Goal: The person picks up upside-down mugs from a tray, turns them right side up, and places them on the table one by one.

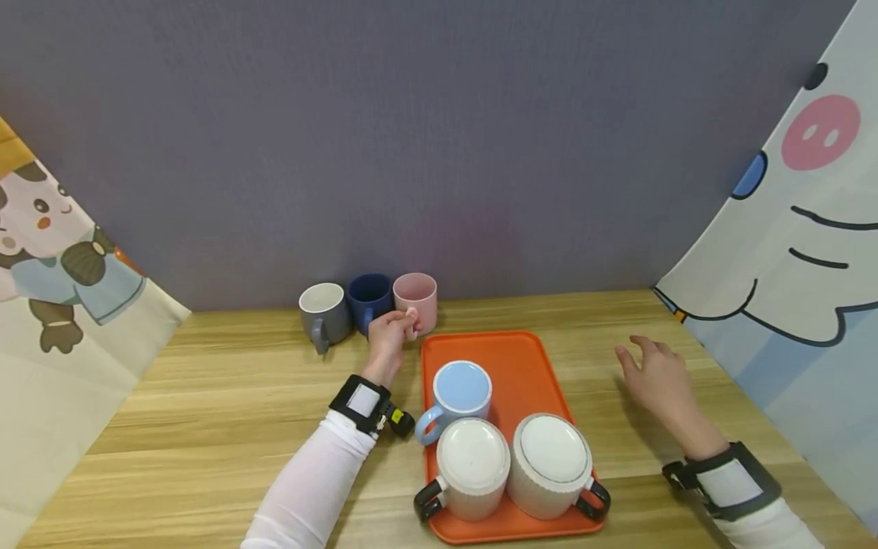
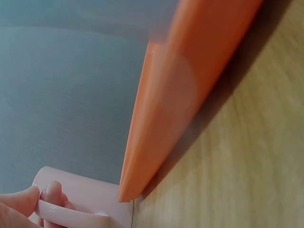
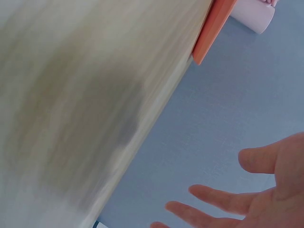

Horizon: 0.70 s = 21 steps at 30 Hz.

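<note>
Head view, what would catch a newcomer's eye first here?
The orange tray at the table's middle, carrying a light blue mug and two white mugs upside down. Behind it, the left hand pinches the handle of the pink mug, last in a row of three by the wall.

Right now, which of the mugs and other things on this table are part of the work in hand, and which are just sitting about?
In hand:
- left hand, pinching the handle of the pink ceramic mug
- orange plastic tray beside it

Sitting about:
- grey mug
- dark blue mug
- light blue mug and two white ribbed mugs on the tray
- right hand, open, holding nothing
</note>
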Available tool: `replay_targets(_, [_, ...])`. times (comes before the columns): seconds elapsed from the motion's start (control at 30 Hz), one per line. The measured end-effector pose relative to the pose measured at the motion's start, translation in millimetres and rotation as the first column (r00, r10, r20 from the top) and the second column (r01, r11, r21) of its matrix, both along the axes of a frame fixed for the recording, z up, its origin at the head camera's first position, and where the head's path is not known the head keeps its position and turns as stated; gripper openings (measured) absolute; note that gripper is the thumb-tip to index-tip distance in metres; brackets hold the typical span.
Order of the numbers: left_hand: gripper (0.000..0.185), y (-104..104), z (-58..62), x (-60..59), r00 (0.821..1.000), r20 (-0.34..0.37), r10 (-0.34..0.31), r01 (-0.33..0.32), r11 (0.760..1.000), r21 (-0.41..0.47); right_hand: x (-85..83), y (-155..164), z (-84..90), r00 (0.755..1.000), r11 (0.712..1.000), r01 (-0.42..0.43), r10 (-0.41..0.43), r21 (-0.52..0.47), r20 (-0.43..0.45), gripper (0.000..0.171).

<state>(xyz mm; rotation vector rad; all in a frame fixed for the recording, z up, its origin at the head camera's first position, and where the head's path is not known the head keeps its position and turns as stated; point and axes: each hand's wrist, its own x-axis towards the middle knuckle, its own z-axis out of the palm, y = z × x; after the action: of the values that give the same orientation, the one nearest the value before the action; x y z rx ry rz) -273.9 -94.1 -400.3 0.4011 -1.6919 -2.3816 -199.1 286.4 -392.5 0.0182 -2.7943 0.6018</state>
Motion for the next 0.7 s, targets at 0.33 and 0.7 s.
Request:
replay_targets(0.33, [0.014,1.3,0.5,-1.6,1.0,-0.005,0.004,-0.004,1.0,-0.014,2.5,5.9,0.0,1.0,1.0,0.005,-0.005,0.012,-0.016,0.052])
replay_targets(0.7, [0.011,0.0,-4.4,-4.3,1.0,0.001,-0.005,0.005,0.994,-0.112,3.2,7.4,-2.0,1.0,1.0,0.009,-0.008,0.016,-0.03,0.052])
